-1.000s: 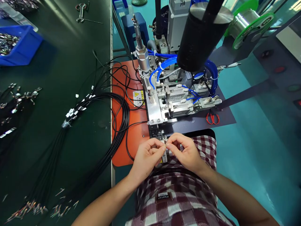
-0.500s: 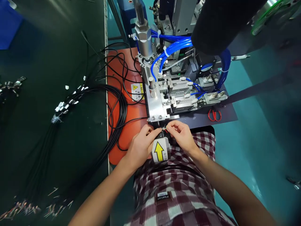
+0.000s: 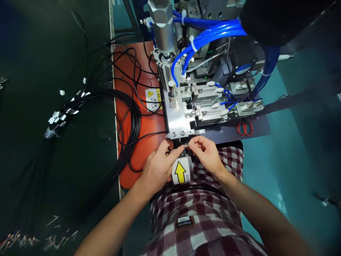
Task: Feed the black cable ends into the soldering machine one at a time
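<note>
On the left is a dark table [image 3: 87, 170]. At its near left are messy wire ends [image 3: 20, 240], and farther away is a bunch of shiny white tips [image 3: 64, 115]. Next, a big loop of black cable [image 3: 137, 122] goes over the table's edge onto an orange board [image 3: 153, 140]. The left hand [image 3: 159, 165] is over the near end of that board. Its fingers are partly curled and its pointing finger reaches out to some tiny wires [image 3: 186, 145]. I can't tell if it grips anything. The tiny wires, one bit red, are between the two hands, just past a yellow arrow sign [image 3: 180, 173] and on the near side of a silver machine [image 3: 176, 122]. The right hand [image 3: 205, 153] has its thumb and finger pinched together on the wires. Farther right, red scissors [image 3: 248, 129] lie on a gray board [image 3: 231, 133].
</note>
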### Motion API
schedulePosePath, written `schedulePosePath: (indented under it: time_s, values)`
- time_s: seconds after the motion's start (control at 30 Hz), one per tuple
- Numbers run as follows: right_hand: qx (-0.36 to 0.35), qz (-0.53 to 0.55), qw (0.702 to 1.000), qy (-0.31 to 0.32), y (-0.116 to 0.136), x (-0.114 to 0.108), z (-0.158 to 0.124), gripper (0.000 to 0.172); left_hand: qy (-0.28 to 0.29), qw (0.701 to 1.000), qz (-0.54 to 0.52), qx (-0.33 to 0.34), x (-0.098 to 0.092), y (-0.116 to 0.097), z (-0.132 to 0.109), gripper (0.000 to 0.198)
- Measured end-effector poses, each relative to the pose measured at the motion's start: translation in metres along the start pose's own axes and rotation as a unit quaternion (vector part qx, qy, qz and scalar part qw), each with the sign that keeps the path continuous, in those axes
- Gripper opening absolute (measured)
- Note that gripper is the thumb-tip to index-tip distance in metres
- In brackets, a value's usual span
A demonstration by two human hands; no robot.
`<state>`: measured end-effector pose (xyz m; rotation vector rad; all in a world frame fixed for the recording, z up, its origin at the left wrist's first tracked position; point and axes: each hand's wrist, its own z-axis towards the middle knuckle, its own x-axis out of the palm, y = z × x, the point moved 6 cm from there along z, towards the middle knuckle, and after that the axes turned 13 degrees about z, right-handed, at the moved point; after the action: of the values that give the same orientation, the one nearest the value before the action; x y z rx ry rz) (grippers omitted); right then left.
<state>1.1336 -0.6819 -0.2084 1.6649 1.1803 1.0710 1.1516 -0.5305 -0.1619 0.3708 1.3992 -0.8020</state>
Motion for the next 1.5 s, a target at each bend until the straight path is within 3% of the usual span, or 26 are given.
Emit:
schedulePosePath:
  time_s: [0.77, 1.03, 1.33, 1.5]
  values:
    - [-0.116, -0.041, 0.992, -0.024, -0.005, 0.0, -0.005, 0.012, -0.021, 0.999, 0.036, -0.001, -0.004, -0.005, 0.002, 0.031]
    - [-0.018, 0.026, 0.999, -0.005, -0.009, 0.0, -0.001, 0.015, -0.026, 0.998, 0.059, 0.001, -0.008, -0.008, 0.005, 0.031]
    - [-0.16, -0.119, 0.98, -0.01, 0.001, 0.001, -0.007, 0.011, -0.063, 0.993, 0.099, 0.023, -0.013, -0.013, 0.008, 0.03]
    - [-0.163, -0.1, 0.981, -0.026, -0.003, 0.001, -0.009, 0.01, -0.064, 0.995, 0.068, 0.018, -0.012, -0.011, 0.006, 0.03]
